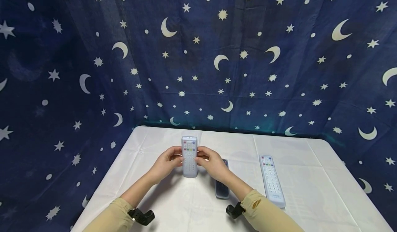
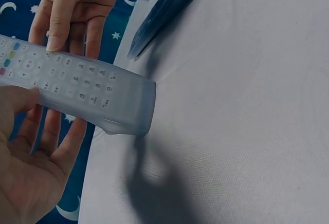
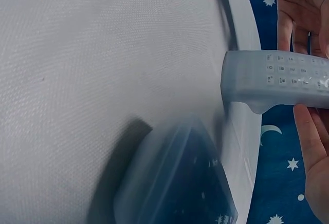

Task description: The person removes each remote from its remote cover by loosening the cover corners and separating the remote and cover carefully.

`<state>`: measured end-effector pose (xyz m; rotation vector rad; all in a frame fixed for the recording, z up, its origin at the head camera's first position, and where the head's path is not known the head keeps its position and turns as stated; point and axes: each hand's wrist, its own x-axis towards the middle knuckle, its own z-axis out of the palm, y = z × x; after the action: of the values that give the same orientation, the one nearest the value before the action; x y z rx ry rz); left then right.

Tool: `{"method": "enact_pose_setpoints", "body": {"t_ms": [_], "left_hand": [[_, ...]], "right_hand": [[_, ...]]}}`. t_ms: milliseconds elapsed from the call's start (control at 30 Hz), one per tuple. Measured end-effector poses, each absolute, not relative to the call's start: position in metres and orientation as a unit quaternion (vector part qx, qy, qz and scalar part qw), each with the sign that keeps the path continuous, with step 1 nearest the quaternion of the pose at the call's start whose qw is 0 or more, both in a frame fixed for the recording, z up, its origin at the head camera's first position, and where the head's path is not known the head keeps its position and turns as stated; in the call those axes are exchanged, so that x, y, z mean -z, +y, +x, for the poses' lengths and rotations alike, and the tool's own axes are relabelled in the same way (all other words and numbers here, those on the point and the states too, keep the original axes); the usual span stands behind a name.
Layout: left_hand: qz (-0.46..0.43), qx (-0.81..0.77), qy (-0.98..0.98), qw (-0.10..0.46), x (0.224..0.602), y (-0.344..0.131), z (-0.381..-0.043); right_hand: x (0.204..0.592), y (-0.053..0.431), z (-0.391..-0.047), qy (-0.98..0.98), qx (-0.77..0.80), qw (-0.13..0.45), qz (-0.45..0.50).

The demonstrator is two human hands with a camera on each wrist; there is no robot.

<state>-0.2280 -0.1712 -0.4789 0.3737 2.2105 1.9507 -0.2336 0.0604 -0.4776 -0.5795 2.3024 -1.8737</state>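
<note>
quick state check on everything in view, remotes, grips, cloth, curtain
Cloth: spread out, creased
Held remote: upright, keys facing the head view; foot touching the cloth or not, unclear
Left grip: pinching the held remote's side
Right grip: pinching its other side
Dark remote: lying on the cloth, partly hidden by the right forearm
Rightmost remote: lying keys up, untouched
Curtain: hanging, creased

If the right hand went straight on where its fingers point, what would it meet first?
The held remote, whose edge the right hand grips; beyond it, the left hand seems next, though depth is unclear.
</note>
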Motion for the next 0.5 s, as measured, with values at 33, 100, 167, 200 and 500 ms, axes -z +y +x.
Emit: {"method": "enact_pose_setpoints", "body": {"t_ms": [33, 100, 167, 200, 500], "left_hand": [[0.124, -0.654, 0.741, 0.089, 0.478, -0.172, -0.228], [0.113, -0.656, 0.74, 0.097, 0.476, -0.173, -0.226], [0.093, -0.661, 0.737, 0.107, 0.473, -0.174, -0.225], [0.077, -0.663, 0.736, 0.111, 0.471, -0.175, -0.225], [-0.052, -0.67, 0.72, 0.173, 0.459, -0.181, -0.22]], "right_hand": [[0.478, 0.06, -0.234, 0.76, 0.618, 0.059, -0.193], [0.479, 0.061, -0.234, 0.76, 0.616, 0.062, -0.195], [0.48, 0.061, -0.234, 0.761, 0.614, 0.063, -0.199], [0.48, 0.062, -0.234, 0.761, 0.614, 0.062, -0.2], [0.479, 0.064, -0.229, 0.786, 0.582, 0.024, -0.208]]}}
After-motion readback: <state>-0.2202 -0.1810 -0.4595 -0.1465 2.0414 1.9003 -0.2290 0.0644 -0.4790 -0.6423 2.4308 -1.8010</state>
